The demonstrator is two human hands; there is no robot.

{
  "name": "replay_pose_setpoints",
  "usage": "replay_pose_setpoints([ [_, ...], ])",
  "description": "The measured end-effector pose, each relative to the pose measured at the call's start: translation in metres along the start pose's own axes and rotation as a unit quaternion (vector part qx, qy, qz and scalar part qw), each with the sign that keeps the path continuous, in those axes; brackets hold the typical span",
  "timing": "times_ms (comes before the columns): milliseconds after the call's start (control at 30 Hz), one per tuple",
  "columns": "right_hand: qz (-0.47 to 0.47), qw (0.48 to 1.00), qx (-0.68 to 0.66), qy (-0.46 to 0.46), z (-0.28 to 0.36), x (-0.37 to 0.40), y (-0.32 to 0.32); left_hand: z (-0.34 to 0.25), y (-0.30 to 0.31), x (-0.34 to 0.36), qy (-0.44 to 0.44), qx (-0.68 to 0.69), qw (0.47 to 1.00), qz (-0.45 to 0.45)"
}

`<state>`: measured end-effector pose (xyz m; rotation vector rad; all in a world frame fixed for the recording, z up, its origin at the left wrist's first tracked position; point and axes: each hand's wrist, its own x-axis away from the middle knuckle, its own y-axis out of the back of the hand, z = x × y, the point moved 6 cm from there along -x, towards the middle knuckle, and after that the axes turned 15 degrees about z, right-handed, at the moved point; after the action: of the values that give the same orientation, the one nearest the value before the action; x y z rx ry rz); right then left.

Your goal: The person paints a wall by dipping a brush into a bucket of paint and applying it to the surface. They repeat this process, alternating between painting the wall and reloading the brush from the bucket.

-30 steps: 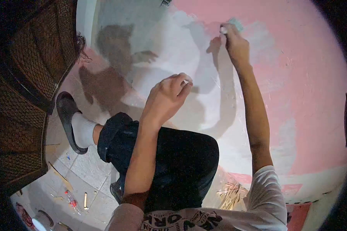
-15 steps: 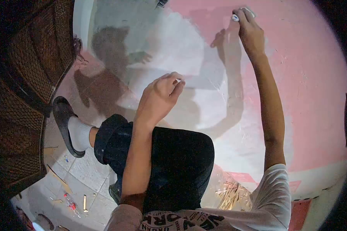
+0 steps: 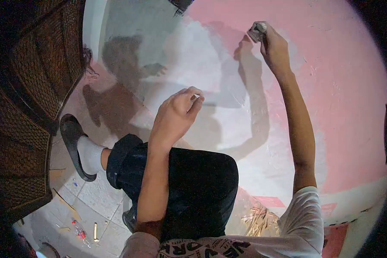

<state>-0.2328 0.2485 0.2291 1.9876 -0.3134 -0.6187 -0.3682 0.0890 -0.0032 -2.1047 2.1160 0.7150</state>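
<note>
My right hand (image 3: 274, 49) is clenched around a small tool (image 3: 256, 31), pressing it high on the pink wall (image 3: 344, 86) beside the white patch (image 3: 210, 56). My left hand (image 3: 176, 114) is curled above my knee (image 3: 202, 180), pinching a tiny white bit (image 3: 196, 97).

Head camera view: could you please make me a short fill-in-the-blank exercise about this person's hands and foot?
1. The right hand presses a small tool against the ____.
2. The left hand is loosely curled, its forearm resting on the bent ____.
3. The foot in the white sock wears a ____ sandal.
Missing words: wall; knee; black.
</note>
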Motion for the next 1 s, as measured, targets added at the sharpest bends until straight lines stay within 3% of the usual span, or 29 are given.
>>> replay_pose_setpoints([
  [100,0.009,0.998,0.06,-0.022,-0.04,0.001,-0.005,0.008,-0.005,-0.002,0.011,0.021,1.0,-0.003],
  [200,-0.087,0.993,0.037,-0.068,-0.061,-0.005,0.04,0.003,-0.005,-0.001,-0.013,0.007,1.0,0.003],
  [233,-0.135,0.983,0.121,-0.011,-0.05,-0.007,0.048,0.005,-0.005,-0.001,-0.026,-0.005,1.0,-0.009],
  [333,-0.105,0.992,0.066,-0.027,-0.04,-0.002,0.034,0.007,-0.005,0.0,-0.056,-0.024,0.998,-0.035],
  [367,-0.093,0.986,0.14,-0.005,-0.048,0.002,0.014,0.004,-0.005,0.001,-0.058,-0.015,0.997,-0.04],
  [433,0.023,0.995,0.091,-0.025,-0.049,0.016,-0.039,0.003,-0.007,0.0,-0.046,-0.007,0.999,-0.028],
  [467,0.061,0.984,0.167,0.032,-0.045,0.022,-0.072,0.005,-0.007,-0.001,-0.03,-0.006,0.999,-0.013],
  [500,0.017,0.976,0.179,0.122,-0.01,0.027,-0.075,0.006,-0.008,0.0,-0.014,-0.007,1.0,0.002],
  [600,0.079,0.996,0.032,-0.035,-0.003,0.018,-0.074,0.004,-0.004,0.002,-0.01,-0.005,1.0,0.007],
  [633,0.011,0.999,-0.026,0.017,0.005,0.013,-0.057,0.005,-0.004,0.002,-0.009,-0.001,1.0,0.005],
  [733,-0.012,1.0,0.001,-0.014,0.012,0.004,-0.014,0.008,-0.005,-0.002,-0.001,0.01,1.0,0.006],
  [767,-0.061,0.998,0.029,-0.017,0.012,0.004,-0.002,0.008,-0.004,-0.003,0.009,0.013,1.0,0.007],
  [867,-0.058,0.997,0.007,-0.047,-0.008,0.011,-0.021,0.0,0.001,0.0,0.011,0.034,0.999,-0.008],
  [900,-0.017,0.998,0.023,-0.051,-0.034,0.017,-0.056,-0.003,0.003,0.002,0.006,0.042,0.999,-0.018],
  [933,-0.021,0.996,0.06,-0.065,-0.011,0.018,-0.059,-0.002,0.0,0.003,0.003,0.038,0.999,-0.007],
  [1000,-0.142,0.989,-0.038,0.014,-0.001,0.016,-0.052,0.002,-0.001,0.005,-0.001,0.025,1.0,0.006],
])
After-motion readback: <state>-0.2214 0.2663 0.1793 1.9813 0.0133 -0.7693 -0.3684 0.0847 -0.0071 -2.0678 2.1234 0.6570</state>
